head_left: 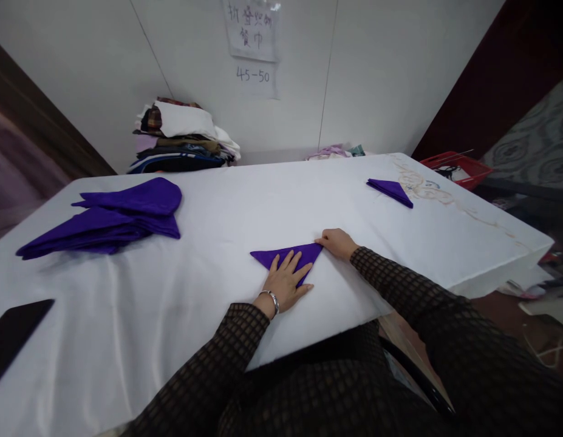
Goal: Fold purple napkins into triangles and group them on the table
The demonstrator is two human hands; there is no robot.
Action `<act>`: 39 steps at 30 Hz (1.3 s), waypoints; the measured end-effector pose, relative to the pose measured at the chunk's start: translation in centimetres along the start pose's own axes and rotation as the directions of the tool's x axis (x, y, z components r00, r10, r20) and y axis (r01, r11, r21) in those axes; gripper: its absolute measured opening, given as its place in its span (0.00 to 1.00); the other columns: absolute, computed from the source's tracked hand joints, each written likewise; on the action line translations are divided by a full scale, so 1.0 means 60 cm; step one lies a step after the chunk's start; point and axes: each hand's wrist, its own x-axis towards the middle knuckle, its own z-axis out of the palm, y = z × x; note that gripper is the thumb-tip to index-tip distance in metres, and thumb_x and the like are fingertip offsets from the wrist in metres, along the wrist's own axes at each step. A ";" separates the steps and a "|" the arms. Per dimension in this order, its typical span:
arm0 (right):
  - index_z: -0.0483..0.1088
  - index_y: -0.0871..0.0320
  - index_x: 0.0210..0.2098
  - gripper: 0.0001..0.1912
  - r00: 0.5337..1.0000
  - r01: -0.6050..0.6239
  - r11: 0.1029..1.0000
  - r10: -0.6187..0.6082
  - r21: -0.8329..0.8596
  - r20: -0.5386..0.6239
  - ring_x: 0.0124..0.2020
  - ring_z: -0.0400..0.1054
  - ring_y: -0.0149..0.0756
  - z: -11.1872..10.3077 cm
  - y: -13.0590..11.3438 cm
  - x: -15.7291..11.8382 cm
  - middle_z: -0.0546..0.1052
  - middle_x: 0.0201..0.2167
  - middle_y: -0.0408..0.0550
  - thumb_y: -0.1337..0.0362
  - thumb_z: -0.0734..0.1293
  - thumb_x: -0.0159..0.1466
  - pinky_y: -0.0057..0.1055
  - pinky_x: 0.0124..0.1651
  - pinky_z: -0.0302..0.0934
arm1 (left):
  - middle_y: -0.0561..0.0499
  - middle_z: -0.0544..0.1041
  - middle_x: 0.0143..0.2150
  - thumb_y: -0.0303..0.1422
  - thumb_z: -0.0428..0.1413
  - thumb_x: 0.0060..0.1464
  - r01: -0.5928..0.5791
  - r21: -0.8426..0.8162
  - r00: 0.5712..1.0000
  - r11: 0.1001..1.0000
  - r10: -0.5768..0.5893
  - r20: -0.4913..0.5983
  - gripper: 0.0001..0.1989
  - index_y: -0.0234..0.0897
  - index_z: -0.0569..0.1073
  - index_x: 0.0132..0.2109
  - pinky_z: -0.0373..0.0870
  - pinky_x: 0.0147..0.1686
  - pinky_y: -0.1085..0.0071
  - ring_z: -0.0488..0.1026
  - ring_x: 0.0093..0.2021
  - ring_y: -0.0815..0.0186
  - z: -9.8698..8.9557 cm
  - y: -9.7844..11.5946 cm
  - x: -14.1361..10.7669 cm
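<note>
A purple cloth folded into a triangle (281, 252) lies near the table's front edge, its long side facing away from me. My left hand (286, 284) rests flat on it with the fingers spread, a bracelet at the wrist. At the triangle's right corner, my right hand (336, 243) is closed, pinching the tip of the cloth. Another folded purple triangle (391, 190) lies farther back on the right. Several purple cloths (112, 218) are piled loosely at the left.
The table (208, 255) has a white cover with some wrinkles. A dark flat object (17, 334) lies at the left edge. Behind the table are stacked clothes (185, 136) and a wall with paper signs (252, 33). A red basket (472, 170) stands beyond the right side.
</note>
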 end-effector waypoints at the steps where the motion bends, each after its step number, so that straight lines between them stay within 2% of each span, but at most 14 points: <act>1: 0.72 0.57 0.33 0.18 1.000 -0.013 1.000 0.013 -0.018 -0.010 0.37 0.69 0.37 0.001 0.000 -0.002 0.77 0.35 0.50 0.51 0.59 0.65 0.28 0.32 0.53 | 0.48 0.51 0.68 0.51 0.43 0.59 0.000 0.001 1.000 1.000 0.000 0.001 0.28 0.50 0.58 0.63 0.40 0.62 0.45 0.44 0.68 0.53 -0.001 0.000 0.000; 4: 0.71 0.57 0.34 0.18 0.998 -0.038 0.996 0.035 -0.078 -0.042 0.36 0.70 0.39 0.004 -0.001 -0.007 0.77 0.35 0.51 0.51 0.58 0.66 0.29 0.31 0.52 | 0.47 0.51 0.68 0.51 0.43 0.59 0.004 0.007 1.000 1.000 -0.004 0.010 0.28 0.50 0.58 0.63 0.40 0.62 0.45 0.44 0.68 0.53 -0.002 0.001 0.000; 11: 0.68 0.57 0.36 0.16 0.994 -0.022 0.988 0.005 -0.155 -0.110 0.37 0.70 0.40 0.010 -0.008 -0.022 0.77 0.36 0.51 0.53 0.56 0.68 0.31 0.32 0.53 | 0.48 0.52 0.68 0.51 0.43 0.59 0.002 0.008 1.000 1.000 -0.002 -0.002 0.28 0.50 0.58 0.63 0.40 0.62 0.45 0.44 0.68 0.53 -0.002 0.001 -0.001; 16: 0.66 0.56 0.39 0.10 0.986 0.043 0.991 -0.063 -0.127 -0.156 0.41 0.68 0.39 0.012 -0.011 -0.025 0.75 0.41 0.51 0.58 0.58 0.68 0.30 0.35 0.54 | 0.48 0.52 0.68 0.50 0.44 0.58 0.009 0.004 1.000 1.000 -0.009 0.007 0.28 0.50 0.58 0.63 0.40 0.62 0.45 0.44 0.68 0.54 -0.003 0.001 0.000; 21: 0.66 0.56 0.36 0.09 0.986 0.049 0.996 -0.059 -0.071 -0.156 0.37 0.67 0.36 0.017 -0.004 -0.020 0.75 0.36 0.48 0.58 0.59 0.67 0.29 0.34 0.51 | 0.47 0.51 0.68 0.53 0.43 0.58 0.016 -0.011 1.000 1.000 -0.016 0.017 0.29 0.49 0.58 0.63 0.39 0.62 0.45 0.43 0.68 0.54 -0.005 0.003 -0.001; 25: 0.66 0.56 0.34 0.10 0.982 0.063 0.997 -0.069 -0.039 -0.176 0.34 0.66 0.34 0.022 0.003 -0.016 0.75 0.33 0.45 0.57 0.60 0.66 0.29 0.32 0.50 | 0.48 0.53 0.68 0.56 0.39 0.57 0.042 -0.068 0.999 0.997 -0.039 0.037 0.32 0.46 0.59 0.63 0.41 0.62 0.46 0.46 0.67 0.55 -0.016 0.001 0.001; 29: 0.66 0.56 0.32 0.10 0.977 0.095 0.995 -0.096 -0.016 -0.192 0.32 0.66 0.33 0.024 0.008 -0.013 0.75 0.31 0.44 0.57 0.61 0.66 0.28 0.31 0.48 | 0.52 0.65 0.62 0.51 0.34 0.62 0.077 -0.081 0.997 0.994 -0.076 0.018 0.27 0.47 0.70 0.54 0.54 0.58 0.51 0.58 0.62 0.57 -0.039 -0.002 0.022; 32: 0.66 0.56 0.32 0.10 0.976 0.096 0.995 -0.096 -0.007 -0.196 0.32 0.66 0.33 0.024 0.010 -0.010 0.75 0.31 0.44 0.57 0.61 0.65 0.28 0.31 0.48 | 0.49 0.75 0.50 0.45 0.38 0.63 0.058 0.012 0.998 0.998 -0.058 0.006 0.24 0.43 0.77 0.42 0.64 0.49 0.59 0.68 0.51 0.58 -0.054 0.002 0.053; 34: 0.66 0.56 0.32 0.10 0.976 0.094 0.996 -0.091 0.003 -0.198 0.32 0.65 0.34 0.024 0.011 -0.010 0.75 0.31 0.44 0.57 0.61 0.65 0.28 0.31 0.48 | 0.45 0.76 0.44 0.41 0.44 0.61 0.048 0.103 0.999 0.993 -0.048 0.002 0.19 0.39 0.77 0.40 0.66 0.45 0.61 0.70 0.46 0.57 -0.055 0.008 0.073; 36: 0.66 0.55 0.31 0.10 0.974 0.093 0.995 -0.088 0.019 -0.208 0.31 0.65 0.34 0.026 0.011 -0.010 0.75 0.30 0.43 0.57 0.62 0.65 0.29 0.30 0.48 | 0.44 0.74 0.47 0.37 0.46 0.60 0.013 0.163 1.000 0.987 -0.009 -0.027 0.15 0.37 0.75 0.46 0.65 0.46 0.60 0.68 0.49 0.56 -0.050 0.012 0.088; 39: 0.66 0.55 0.31 0.09 0.963 0.100 0.994 -0.087 0.038 -0.255 0.32 0.65 0.35 0.034 0.013 -0.012 0.74 0.30 0.44 0.59 0.62 0.65 0.29 0.31 0.50 | 0.47 0.64 0.62 0.28 0.43 0.60 -0.124 0.162 0.991 0.979 0.131 -0.035 0.20 0.40 0.65 0.58 0.60 0.53 0.60 0.59 0.60 0.59 -0.033 0.011 0.099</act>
